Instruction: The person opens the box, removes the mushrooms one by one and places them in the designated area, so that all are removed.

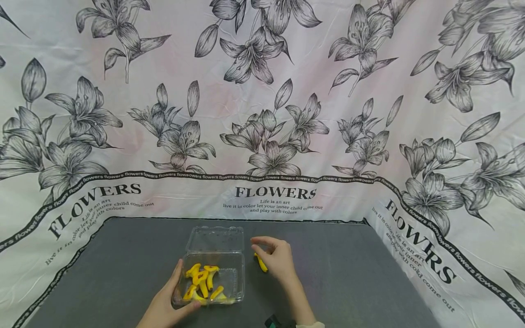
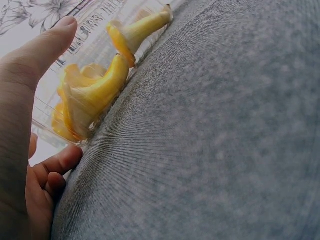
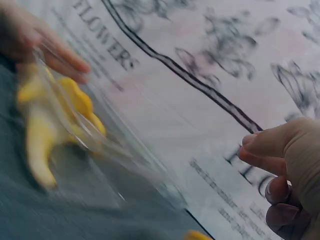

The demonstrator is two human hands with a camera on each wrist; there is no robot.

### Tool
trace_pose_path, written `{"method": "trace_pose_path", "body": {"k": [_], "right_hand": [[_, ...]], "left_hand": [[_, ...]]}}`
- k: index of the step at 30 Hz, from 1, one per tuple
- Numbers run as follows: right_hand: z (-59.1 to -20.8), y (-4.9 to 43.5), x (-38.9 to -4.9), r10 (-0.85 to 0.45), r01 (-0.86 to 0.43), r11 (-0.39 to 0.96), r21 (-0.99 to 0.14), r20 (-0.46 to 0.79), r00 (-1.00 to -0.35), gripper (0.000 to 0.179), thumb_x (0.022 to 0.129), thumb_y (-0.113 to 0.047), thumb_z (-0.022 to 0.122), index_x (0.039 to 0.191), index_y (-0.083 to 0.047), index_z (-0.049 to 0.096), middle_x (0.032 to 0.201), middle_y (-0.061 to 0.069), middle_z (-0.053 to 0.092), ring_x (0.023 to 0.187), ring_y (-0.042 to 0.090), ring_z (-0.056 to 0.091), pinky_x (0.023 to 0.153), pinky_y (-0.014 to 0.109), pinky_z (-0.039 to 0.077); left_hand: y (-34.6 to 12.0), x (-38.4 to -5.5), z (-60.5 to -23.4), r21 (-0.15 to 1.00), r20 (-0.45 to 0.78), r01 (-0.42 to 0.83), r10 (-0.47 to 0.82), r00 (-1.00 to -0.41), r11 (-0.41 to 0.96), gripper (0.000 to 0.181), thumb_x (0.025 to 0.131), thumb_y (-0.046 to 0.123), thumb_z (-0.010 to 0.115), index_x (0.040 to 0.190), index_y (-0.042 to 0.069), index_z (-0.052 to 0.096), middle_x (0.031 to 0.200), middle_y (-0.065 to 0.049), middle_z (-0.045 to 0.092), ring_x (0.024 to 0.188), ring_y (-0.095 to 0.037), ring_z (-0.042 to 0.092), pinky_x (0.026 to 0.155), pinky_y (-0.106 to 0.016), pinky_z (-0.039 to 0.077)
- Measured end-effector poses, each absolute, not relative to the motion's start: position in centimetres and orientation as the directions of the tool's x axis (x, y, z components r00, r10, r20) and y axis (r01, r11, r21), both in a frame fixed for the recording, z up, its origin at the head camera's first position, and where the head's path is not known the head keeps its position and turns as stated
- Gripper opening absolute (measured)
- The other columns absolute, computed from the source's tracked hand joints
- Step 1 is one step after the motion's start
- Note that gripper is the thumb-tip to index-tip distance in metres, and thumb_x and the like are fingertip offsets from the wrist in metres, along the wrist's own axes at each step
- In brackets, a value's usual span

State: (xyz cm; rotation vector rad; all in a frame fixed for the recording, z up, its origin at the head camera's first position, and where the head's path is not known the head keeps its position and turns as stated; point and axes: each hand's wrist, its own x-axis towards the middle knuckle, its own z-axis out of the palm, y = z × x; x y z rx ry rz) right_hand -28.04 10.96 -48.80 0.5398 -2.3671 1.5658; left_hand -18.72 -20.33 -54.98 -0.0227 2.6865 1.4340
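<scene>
A clear plastic clamshell container (image 1: 239, 278) stands with its lid (image 1: 215, 239) folded back, away from me. Several yellow chanterelle-like mushrooms (image 1: 203, 279) lie inside, mostly toward its left and front. My left hand (image 1: 166, 294) grips the near left corner, thumb along the front and fingers along the left side. Right of the container, my right hand (image 1: 276, 258) hovers with thumb and index finger close together, the other fingers curled; nothing shows between them in the right wrist view. Just below this hand lies another yellow mushroom (image 1: 262, 265), partly hidden by it in the head view.
A dark grey cloth-covered table (image 1: 340, 273) extends to both sides. White floral fabric (image 1: 270, 205) hangs around its back and sides. A small dark object (image 1: 272, 321) shows at the bottom edge, beside the right forearm.
</scene>
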Motion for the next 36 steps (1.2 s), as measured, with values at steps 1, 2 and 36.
{"method": "trace_pose_path", "body": {"k": [1, 2, 36], "right_hand": [[-48.7, 10.4, -27.8, -0.192, -0.450, 0.344, -0.824, 0.407, -0.893, 0.017, 0.095, -0.011, 0.081, 0.112, -0.009, 0.084, 0.105, 0.008, 0.081, 0.038, -0.007, 0.026, 0.041, 0.016, 0.025], [-48.7, 9.9, -27.7, -0.217, -0.462, 0.333, -0.822, 0.411, -0.886, 0.018, 0.095, -0.011, 0.081, 0.112, -0.008, 0.084, 0.104, 0.008, 0.081, 0.038, -0.009, 0.025, 0.041, 0.016, 0.025], [-50.4, 5.5, -26.2, -0.566, -0.434, 0.493, -0.754, 0.101, -0.818, 0.023, 0.088, -0.011, 0.087, 0.111, -0.015, 0.086, 0.101, -0.008, 0.082, 0.043, 0.001, 0.025, 0.046, 0.019, 0.027]], "left_hand": [[-20.4, -18.8, -55.0, 0.829, -0.098, -0.063, 0.033, -0.995, 0.555, 0.118, 0.090, 0.047, 0.084, 0.173, 0.020, 0.004, 0.088, -0.005, 0.050, 0.067, -0.016, 0.045, 0.061, -0.030, 0.041], [-20.4, -18.8, -55.0, 0.830, -0.099, -0.064, 0.035, -0.994, 0.554, 0.118, 0.090, 0.047, 0.084, 0.173, 0.020, 0.004, 0.087, -0.004, 0.050, 0.067, -0.016, 0.046, 0.061, -0.030, 0.041], [-20.2, -18.6, -54.8, 0.835, -0.122, -0.094, 0.016, -0.992, 0.543, 0.121, 0.089, 0.049, 0.084, 0.173, 0.022, 0.003, 0.131, -0.018, 0.056, 0.069, -0.019, 0.047, 0.060, -0.031, 0.043]]}}
